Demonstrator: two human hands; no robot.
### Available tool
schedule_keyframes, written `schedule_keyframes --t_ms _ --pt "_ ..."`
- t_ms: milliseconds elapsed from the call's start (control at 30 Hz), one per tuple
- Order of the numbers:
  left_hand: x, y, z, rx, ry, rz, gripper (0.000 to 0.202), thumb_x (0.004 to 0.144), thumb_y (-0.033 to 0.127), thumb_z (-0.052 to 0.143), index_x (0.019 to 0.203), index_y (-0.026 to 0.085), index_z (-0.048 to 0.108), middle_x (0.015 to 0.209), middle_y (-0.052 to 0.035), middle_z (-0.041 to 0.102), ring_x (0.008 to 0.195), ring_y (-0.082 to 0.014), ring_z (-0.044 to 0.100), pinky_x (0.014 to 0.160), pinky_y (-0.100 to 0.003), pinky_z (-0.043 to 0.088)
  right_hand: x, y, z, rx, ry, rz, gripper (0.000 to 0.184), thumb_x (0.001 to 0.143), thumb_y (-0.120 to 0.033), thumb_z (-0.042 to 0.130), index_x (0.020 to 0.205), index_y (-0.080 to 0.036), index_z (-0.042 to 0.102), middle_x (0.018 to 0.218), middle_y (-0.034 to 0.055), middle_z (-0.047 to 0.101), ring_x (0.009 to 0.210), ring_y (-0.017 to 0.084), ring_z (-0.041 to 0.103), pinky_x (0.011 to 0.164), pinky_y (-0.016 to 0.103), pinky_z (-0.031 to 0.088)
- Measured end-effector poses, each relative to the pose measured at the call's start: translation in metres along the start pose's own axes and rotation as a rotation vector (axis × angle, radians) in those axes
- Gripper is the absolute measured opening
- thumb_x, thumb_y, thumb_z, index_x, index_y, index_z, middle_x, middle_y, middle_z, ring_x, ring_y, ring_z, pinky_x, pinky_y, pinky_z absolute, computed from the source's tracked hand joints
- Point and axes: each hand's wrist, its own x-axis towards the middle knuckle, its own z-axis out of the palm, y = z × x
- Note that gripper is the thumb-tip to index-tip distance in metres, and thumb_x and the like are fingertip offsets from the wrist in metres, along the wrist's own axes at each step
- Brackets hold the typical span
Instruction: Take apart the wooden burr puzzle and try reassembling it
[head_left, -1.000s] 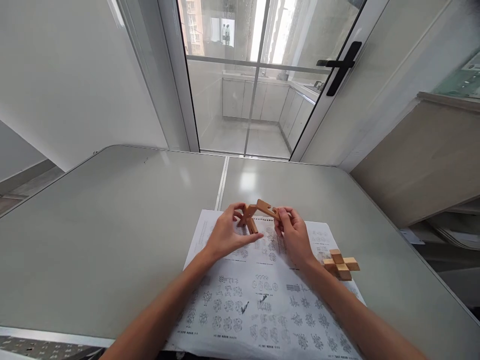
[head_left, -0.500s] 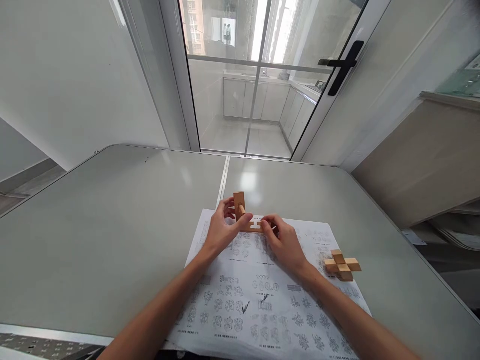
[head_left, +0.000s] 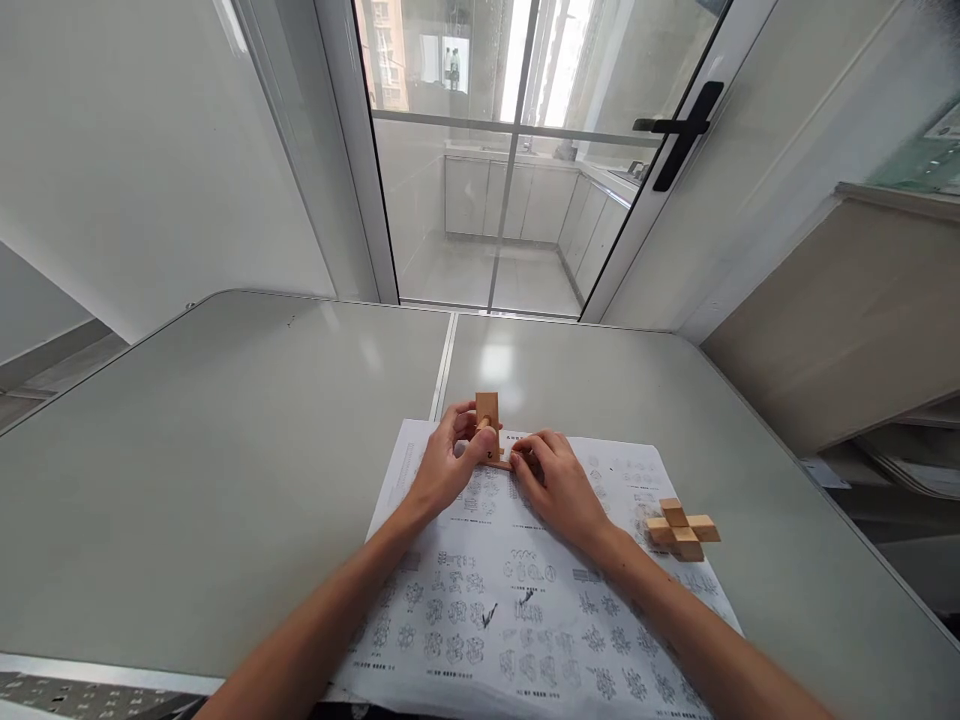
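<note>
My left hand [head_left: 448, 460] grips an upright flat wooden puzzle piece [head_left: 487, 405], with the thumb against a short peg that sticks out of its face. Low against that piece lies a second flat wooden puzzle piece [head_left: 504, 464], mostly hidden by the fingers. My right hand [head_left: 559, 480] pinches the right end of this lower piece between thumb and fingertips. Both hands are just above the top part of a printed sheet [head_left: 540, 580]. Whether the two pieces are joined cannot be made out.
An assembled wooden cross-shaped burr puzzle [head_left: 684, 530] rests on the sheet's right edge, beside my right forearm. The sheet carries puzzle diagrams and pen ticks. Beneath it is a grey-green table [head_left: 262, 450]. A glass door [head_left: 480, 200] stands beyond the table's far edge.
The upright piece has shifted slightly right and turned more face-on. My right hand has moved left, closer to my left hand, and less of the lower piece shows.
</note>
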Motion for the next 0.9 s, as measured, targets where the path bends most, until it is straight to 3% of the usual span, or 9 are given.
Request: schedule_keyframes --t_ms 100,200,300,433,667,900 --pt "-0.001 -0.001 0.0 0.004 -0.018 0.013 0.061 0.093 0.065 0.063 0.133 0.019 0.053 0.124 -0.0139 0.073 0.115 -0.0283 0.067 0.098 -0.044 0.053 0.0 0.001 0.0 -0.022 0.013 -0.013 0.014 0.104 -0.027 0.054 0.101 -0.023 0.067 0.102 0.0103 0.067 0.1 0.029 0.061 0.087 0.045 0.054" --pt "-0.003 0.0 0.0 0.051 -0.019 0.025 0.06 0.094 0.062 0.062 0.134 0.019 0.053 0.125 -0.0143 0.072 0.114 -0.0284 0.067 0.096 -0.043 0.052 -0.001 0.0 0.0 -0.008 0.073 -0.021 0.017 0.104 -0.028 0.056 0.117 -0.022 0.064 0.11 0.0113 0.065 0.106 0.03 0.06 0.09 0.048 0.056" --pt "-0.005 0.004 0.001 0.121 -0.033 0.073 0.059 0.091 0.058 0.067 0.133 0.019 0.053 0.12 -0.0129 0.073 0.108 -0.0269 0.067 0.092 -0.04 0.05 -0.002 -0.004 -0.002 0.041 0.144 -0.098 0.042 0.101 -0.028 0.062 0.142 -0.025 0.051 0.119 0.0115 0.061 0.112 0.029 0.059 0.095 0.05 0.056" --pt "-0.008 0.008 0.003 0.202 -0.059 0.15 0.058 0.085 0.049 0.075 0.131 0.021 0.054 0.114 -0.0095 0.073 0.101 -0.0244 0.066 0.086 -0.037 0.048 -0.005 -0.009 -0.004 0.092 0.121 -0.243 0.066 0.099 -0.027 0.066 0.157 -0.031 0.035 0.133 0.0126 0.056 0.122 0.03 0.059 0.101 0.052 0.057" --pt "-0.011 0.01 0.006 0.258 -0.147 0.155 0.067 0.078 0.047 0.082 0.132 0.023 0.05 0.115 -0.0076 0.072 0.094 -0.0216 0.065 0.085 -0.037 0.05 -0.006 -0.008 -0.003 0.108 0.065 -0.252 0.066 0.1 -0.025 0.067 0.158 -0.04 0.04 0.142 0.0117 0.047 0.126 0.029 0.06 0.1 0.05 0.061" --pt "-0.011 0.011 0.005 0.272 -0.191 0.161 0.069 0.079 0.053 0.08 0.133 0.023 0.05 0.11 -0.0061 0.073 0.091 -0.0213 0.065 0.084 -0.038 0.051 -0.005 -0.006 -0.004 0.067 0.091 -0.229 0.058 0.097 -0.019 0.065 0.15 -0.038 0.049 0.137 0.0111 0.049 0.117 0.027 0.065 0.094 0.048 0.063"
